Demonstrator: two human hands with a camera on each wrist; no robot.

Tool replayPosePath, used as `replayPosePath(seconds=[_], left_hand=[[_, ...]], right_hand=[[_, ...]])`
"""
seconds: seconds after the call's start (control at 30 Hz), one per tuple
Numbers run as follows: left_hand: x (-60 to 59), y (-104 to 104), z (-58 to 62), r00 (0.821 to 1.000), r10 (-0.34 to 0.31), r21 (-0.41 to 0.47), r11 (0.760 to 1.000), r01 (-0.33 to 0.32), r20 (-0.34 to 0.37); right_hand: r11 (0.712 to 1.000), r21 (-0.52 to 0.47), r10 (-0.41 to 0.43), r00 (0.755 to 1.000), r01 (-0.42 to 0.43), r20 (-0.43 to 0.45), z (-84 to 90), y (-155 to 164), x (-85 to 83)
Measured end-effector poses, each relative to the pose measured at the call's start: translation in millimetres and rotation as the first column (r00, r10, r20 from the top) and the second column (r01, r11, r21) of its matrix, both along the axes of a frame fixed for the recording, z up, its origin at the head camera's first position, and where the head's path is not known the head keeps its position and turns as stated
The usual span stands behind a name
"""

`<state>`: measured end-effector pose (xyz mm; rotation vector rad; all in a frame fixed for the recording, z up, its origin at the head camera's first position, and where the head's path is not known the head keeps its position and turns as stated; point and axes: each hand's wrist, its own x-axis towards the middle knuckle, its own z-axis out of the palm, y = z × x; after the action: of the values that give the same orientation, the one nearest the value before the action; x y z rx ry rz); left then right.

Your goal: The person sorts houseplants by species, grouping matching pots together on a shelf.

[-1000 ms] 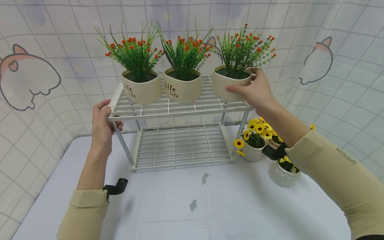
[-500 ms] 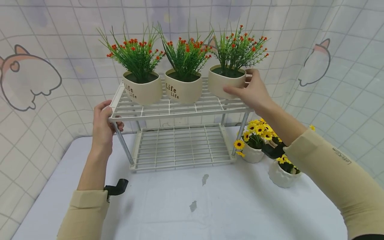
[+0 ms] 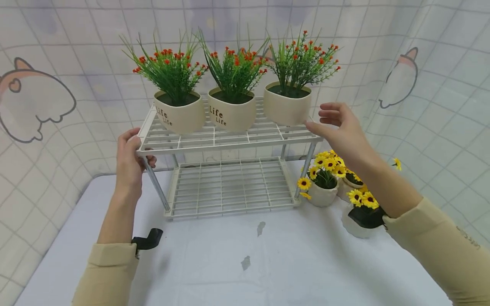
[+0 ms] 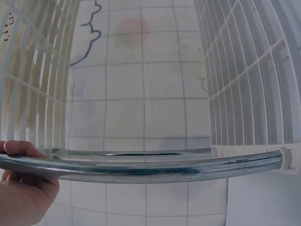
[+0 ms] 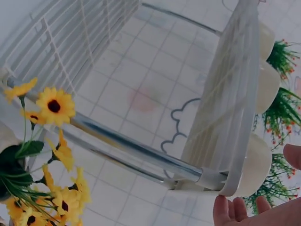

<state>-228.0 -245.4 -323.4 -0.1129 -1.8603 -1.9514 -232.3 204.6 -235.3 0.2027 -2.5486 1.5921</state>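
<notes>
Three beige pots of red-flowered greenery stand in a row on the top tier of the white wire rack [image 3: 229, 138], which fills the middle of the head view: the left pot [image 3: 179, 114] and the middle pot [image 3: 231, 111] both read "Life", and the right pot [image 3: 287, 107] sits close to the shelf's right end. Below them, the lower tier [image 3: 229, 187] rests on the pale tablecloth [image 3: 245, 255], which carries two small dark marks near the centre bottom. At the right of the frame, just beside the rack's front right leg [image 3: 306, 170], you have two white pots of yellow sunflowers [image 3: 325, 174], one partly hidden behind your right forearm; these crowd the space under that arm. A tiled curtain with cartoon cat outlines hangs behind everything. Your left hand [image 3: 130, 159] wraps the rack's front left corner, fingers curled over the shelf edge and the metal post [image 4: 141, 167], with the forearm rising from the lower left. Your right hand [image 3: 340, 127] floats just beside the right pot, apart from it, fingers relaxed and spread, palm turned toward the pot, holding nothing; its wrist view shows the fingertips [image 5: 225, 212] below the shelf's corner.
</notes>
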Motion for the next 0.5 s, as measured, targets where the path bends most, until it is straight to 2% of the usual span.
replayPosePath(seconds=[0.4, 0.5], left_hand=[[0.0, -1.2, -2.0, 1.0, 0.002, -0.019, 1.0, -0.002, -0.011], [0.0, -1.9, -1.8, 1.0, 0.001, -0.028, 1.0, -0.002, -0.014]], right_hand=[[0.998, -0.024, 0.062, 0.998, -0.063, -0.011, -26.4, 17.2, 42.1], [0.996, 0.004, 0.084, 0.996, -0.084, -0.006, -35.8, 22.5, 50.4]])
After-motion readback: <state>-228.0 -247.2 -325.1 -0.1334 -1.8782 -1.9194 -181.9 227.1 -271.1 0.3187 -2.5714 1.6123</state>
